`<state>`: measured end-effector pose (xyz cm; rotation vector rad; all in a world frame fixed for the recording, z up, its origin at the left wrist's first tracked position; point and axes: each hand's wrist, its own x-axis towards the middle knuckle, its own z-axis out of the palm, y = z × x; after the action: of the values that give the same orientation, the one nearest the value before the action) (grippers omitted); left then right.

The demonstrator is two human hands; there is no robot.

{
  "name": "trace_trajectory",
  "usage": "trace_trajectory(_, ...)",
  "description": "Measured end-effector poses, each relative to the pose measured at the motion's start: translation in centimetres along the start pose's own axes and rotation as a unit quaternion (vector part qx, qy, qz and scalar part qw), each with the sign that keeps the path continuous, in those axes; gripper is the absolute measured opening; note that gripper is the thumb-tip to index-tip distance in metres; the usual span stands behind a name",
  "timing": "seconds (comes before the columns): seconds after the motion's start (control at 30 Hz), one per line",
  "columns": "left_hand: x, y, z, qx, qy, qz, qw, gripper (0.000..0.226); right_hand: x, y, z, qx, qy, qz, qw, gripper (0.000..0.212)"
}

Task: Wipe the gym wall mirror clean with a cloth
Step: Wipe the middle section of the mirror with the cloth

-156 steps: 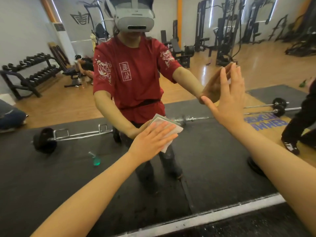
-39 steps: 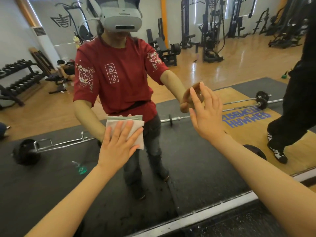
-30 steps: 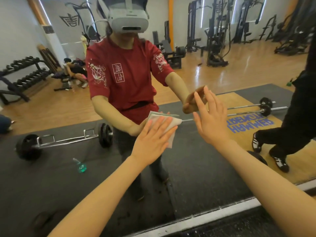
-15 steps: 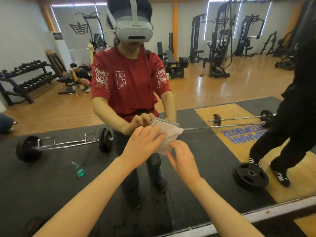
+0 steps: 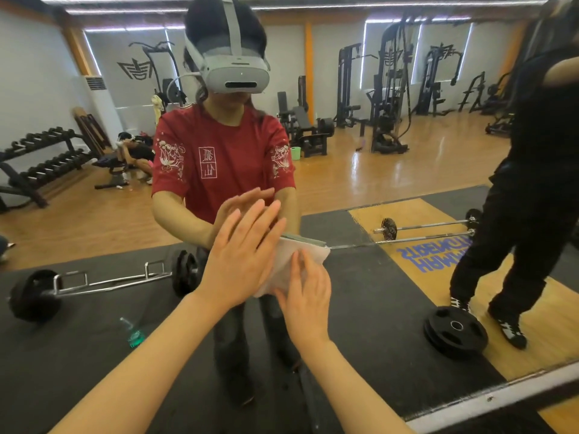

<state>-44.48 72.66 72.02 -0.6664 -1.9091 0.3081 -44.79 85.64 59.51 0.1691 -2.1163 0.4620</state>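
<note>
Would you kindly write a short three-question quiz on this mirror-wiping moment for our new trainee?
1. True or false: both hands touch the cloth.
2. Which hand's fingers lie on the cloth's lower right part? A) left hand B) right hand
3. Fill in: the cloth is pressed against the ____.

Key:
1. True.
2. B.
3. Mirror.

Two bare hands, left hand (image 5: 241,261) and right hand (image 5: 305,300), on one folded white cloth (image 5: 300,261) against one wall mirror (image 5: 391,183); reflected: one loose black weight plate (image 5: 456,332).
</note>
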Motion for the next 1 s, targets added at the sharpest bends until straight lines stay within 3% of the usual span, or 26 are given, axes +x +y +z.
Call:
trace_trajectory(0.1,3.0,-0.5,-0.4,0.004,0.003,-0.016,1.000,0.052,0.9,2.5,-1.1,0.006,0.003,0.032,0.999,0.097)
trace_trajectory(0.23,5.6,-0.6,-0.2,0.022,-0.018,-0.039,0.999,0.059,3.4,6.2,-3.4,0.027,0.038,0.087,0.995,0.079)
trace_trajectory(0.47,5.8,-1.3,0.6,0.031,-0.008,-0.038,0.999,0.053,8.7,4.6,-4.2,0.010,0.112,0.063,0.992,0.063)
trace_trajectory(0.57,5.8,-1.4,0.7,0.023,-0.003,-0.036,0.999,0.054,6.8,5.4,-2.9,-0.005,0.089,-0.004,0.996,0.048)
trace_trajectory(0.73,5.8,-1.3,1.0,0.018,0.000,-0.039,0.999,0.055,7.0,6.8,-2.2,-0.071,0.101,-0.059,0.991,0.051)
trace_trajectory(0.83,5.7,-1.3,1.4,0.020,0.007,-0.041,0.999,0.055,8.9,6.4,-3.1,-0.052,0.102,-0.098,0.989,0.057)
trace_trajectory(1.0,5.8,-1.1,1.5,0.019,0.010,-0.041,0.999,0.055,18.3,5.3,-7.1,0.023,0.142,-0.043,0.989,0.061)
